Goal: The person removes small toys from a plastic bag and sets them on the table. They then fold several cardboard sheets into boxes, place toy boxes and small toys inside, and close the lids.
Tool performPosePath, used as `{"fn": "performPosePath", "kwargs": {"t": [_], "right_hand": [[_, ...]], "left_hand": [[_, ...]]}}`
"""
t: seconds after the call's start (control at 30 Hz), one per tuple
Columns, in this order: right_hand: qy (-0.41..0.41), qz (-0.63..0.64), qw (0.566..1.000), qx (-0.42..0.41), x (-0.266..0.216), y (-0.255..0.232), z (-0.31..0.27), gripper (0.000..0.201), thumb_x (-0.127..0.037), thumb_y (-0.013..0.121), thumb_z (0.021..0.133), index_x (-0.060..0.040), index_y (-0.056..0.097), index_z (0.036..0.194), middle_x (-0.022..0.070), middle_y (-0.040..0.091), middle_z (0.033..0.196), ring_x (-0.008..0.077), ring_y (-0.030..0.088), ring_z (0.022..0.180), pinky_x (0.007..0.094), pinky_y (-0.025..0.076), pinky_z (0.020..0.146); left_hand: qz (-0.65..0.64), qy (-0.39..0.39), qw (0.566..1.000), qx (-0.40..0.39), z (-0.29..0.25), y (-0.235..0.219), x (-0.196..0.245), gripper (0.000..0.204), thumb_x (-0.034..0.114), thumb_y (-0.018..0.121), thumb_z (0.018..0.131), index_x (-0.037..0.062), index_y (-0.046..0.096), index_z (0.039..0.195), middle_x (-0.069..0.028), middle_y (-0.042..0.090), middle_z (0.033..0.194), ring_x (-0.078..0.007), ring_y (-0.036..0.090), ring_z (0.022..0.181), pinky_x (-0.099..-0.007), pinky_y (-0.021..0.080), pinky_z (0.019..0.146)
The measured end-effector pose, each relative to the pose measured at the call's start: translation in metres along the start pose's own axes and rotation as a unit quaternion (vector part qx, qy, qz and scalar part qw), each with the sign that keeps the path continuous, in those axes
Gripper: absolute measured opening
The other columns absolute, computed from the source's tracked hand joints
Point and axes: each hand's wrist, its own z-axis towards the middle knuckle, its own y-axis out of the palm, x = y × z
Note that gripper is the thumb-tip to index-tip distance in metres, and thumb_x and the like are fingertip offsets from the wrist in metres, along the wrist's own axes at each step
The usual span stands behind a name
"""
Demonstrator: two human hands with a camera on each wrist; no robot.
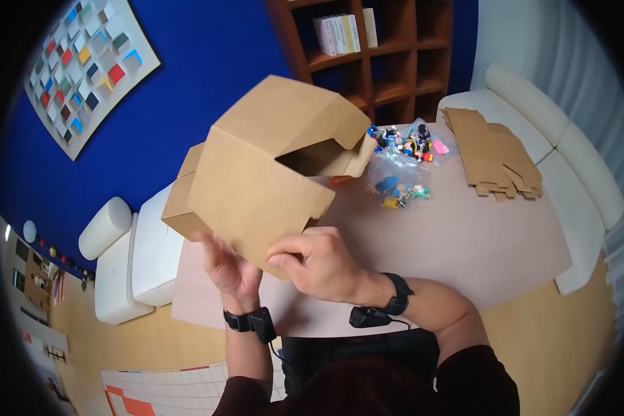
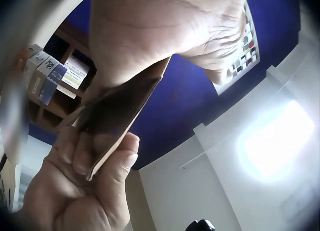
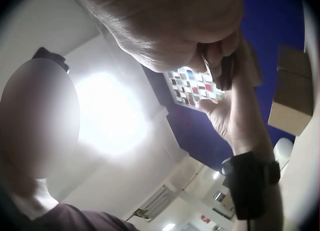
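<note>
A brown cardboard box (image 1: 256,145), partly folded with open flaps, is held up tilted above the table's near left part. My right hand (image 1: 322,267) pinches its lower edge between thumb and curled fingers; the left wrist view shows this right hand (image 2: 85,186) around the cardboard edge (image 2: 125,126). Against the box's lower left side rests my left hand (image 1: 230,270), its fingers partly hidden behind the cardboard. In the right wrist view the left hand (image 3: 220,118) has its thumb extended beside the box.
Another cardboard box (image 1: 184,201) stands behind at the left. Plastic bags of small colourful figures (image 1: 402,156) lie at the table's far side. Flattened cardboard (image 1: 492,152) lies at the far right, near a white sofa (image 1: 582,180). A wooden shelf (image 1: 367,62) stands behind.
</note>
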Motion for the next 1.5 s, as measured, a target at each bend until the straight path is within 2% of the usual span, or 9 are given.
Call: {"fn": "performPosePath", "kwargs": {"t": [0.27, 0.37, 0.73, 1.03, 1.1, 1.13, 1.2, 1.33, 1.5], "right_hand": [[-0.131, -0.066, 0.988, 0.038, -0.005, -0.036, 0.032, 0.029, -0.005, 0.082, 0.089, -0.0091, 0.084, 0.117, 0.0158, 0.082, 0.099, 0.0267, 0.079, 0.083, 0.0356, 0.063, 0.08], [-0.032, -0.009, 0.999, -0.025, -0.018, -0.056, 0.039, 0.033, -0.002, 0.082, 0.089, -0.0071, 0.082, 0.122, 0.016, 0.083, 0.11, 0.0221, 0.08, 0.09, 0.0331, 0.062, 0.084], [-0.047, -0.089, 0.922, 0.375, 0.007, -0.262, 0.052, 0.025, -0.001, 0.076, 0.095, 0.0005, 0.083, 0.119, 0.0046, 0.079, 0.102, 0.0076, 0.067, 0.078, 0.0257, 0.054, 0.061], [0.363, -0.096, 0.768, 0.519, 0.146, -0.446, -0.04, 0.019, -0.007, 0.063, 0.102, 0.0039, 0.069, 0.117, 0.015, 0.074, 0.109, 0.0241, 0.075, 0.077, 0.0353, 0.066, 0.064], [0.371, -0.017, 0.766, 0.524, 0.158, -0.451, -0.075, 0.016, -0.013, 0.065, 0.103, -0.0018, 0.07, 0.113, 0.0119, 0.071, 0.093, 0.0221, 0.071, 0.061, 0.0329, 0.058, 0.047], [0.327, -0.011, 0.876, 0.355, 0.205, -0.512, -0.119, 0.017, -0.019, 0.066, 0.104, -0.0053, 0.07, 0.113, 0.0062, 0.062, 0.078, 0.0165, 0.059, 0.052, 0.0303, 0.046, 0.043], [0.401, -0.106, 0.85, 0.326, 0.154, -0.473, -0.1, 0.018, -0.02, 0.063, 0.104, -0.0057, 0.072, 0.11, -0.0013, 0.051, 0.062, 0.0136, 0.049, 0.049, 0.0308, 0.04, 0.046], [0.346, -0.455, 0.796, 0.198, 0.132, -0.421, -0.061, 0.033, -0.017, 0.067, 0.1, 0.0022, 0.074, 0.127, 0.0032, 0.064, 0.068, 0.0135, 0.058, 0.051, 0.0319, 0.045, 0.046], [0.376, -0.294, 0.875, 0.077, 0.059, -0.286, 0.013, 0.034, -0.017, 0.069, 0.102, 0.0015, 0.077, 0.129, 0.0018, 0.067, 0.072, 0.0077, 0.058, 0.054, 0.0249, 0.042, 0.047]], "left_hand": [[0.144, 0.081, 0.986, 0.025, 0.018, 0.008, 0.018, 0.054, 0.01, 0.061, 0.112, 0.0016, 0.041, 0.162, -0.017, 0.057, 0.156, -0.0304, 0.059, 0.142, -0.05, 0.052, 0.118], [0.201, 0.12, 0.972, 0.024, 0.027, 0.025, -0.007, 0.054, 0.009, 0.061, 0.112, 0.0012, 0.04, 0.161, -0.0164, 0.058, 0.154, -0.0295, 0.059, 0.142, -0.0482, 0.053, 0.117], [0.241, -0.116, 0.945, -0.189, 0.088, 0.147, -0.177, 0.071, 0.011, 0.069, 0.108, 0.0018, 0.031, 0.167, -0.0236, 0.067, 0.143, -0.0316, 0.071, 0.127, -0.044, 0.058, 0.11], [0.331, -0.243, 0.898, -0.157, 0.039, 0.072, -0.174, 0.061, 0.013, 0.064, 0.111, -0.0033, 0.039, 0.164, -0.0263, 0.074, 0.132, -0.0346, 0.075, 0.122, -0.0457, 0.061, 0.11], [0.37, -0.2, 0.897, -0.136, 0.041, 0.053, -0.147, 0.056, 0.013, 0.063, 0.112, -0.0032, 0.043, 0.162, -0.0258, 0.074, 0.132, -0.0336, 0.076, 0.121, -0.0449, 0.061, 0.109], [0.39, -0.182, 0.895, -0.116, 0.04, 0.047, -0.13, 0.051, 0.013, 0.064, 0.112, -0.0035, 0.05, 0.158, -0.0245, 0.076, 0.129, -0.0306, 0.076, 0.119, -0.0431, 0.061, 0.107], [0.448, -0.122, 0.882, -0.08, 0.043, 0.023, -0.097, 0.046, 0.013, 0.065, 0.111, -0.0028, 0.056, 0.154, -0.0208, 0.077, 0.127, -0.0261, 0.076, 0.117, -0.0396, 0.061, 0.106], [0.629, 0.104, 0.77, 0.016, 0.058, -0.035, -0.015, 0.038, 0.012, 0.066, 0.11, 0.0006, 0.064, 0.146, -0.0138, 0.081, 0.12, -0.0234, 0.076, 0.114, -0.0356, 0.059, 0.098], [0.825, 0.269, 0.473, 0.154, 0.082, -0.084, 0.077, 0.044, 0.018, 0.072, 0.104, 0.0073, 0.066, 0.146, -0.0204, 0.074, 0.135, -0.0383, 0.067, 0.129, -0.0459, 0.054, 0.109]]}}
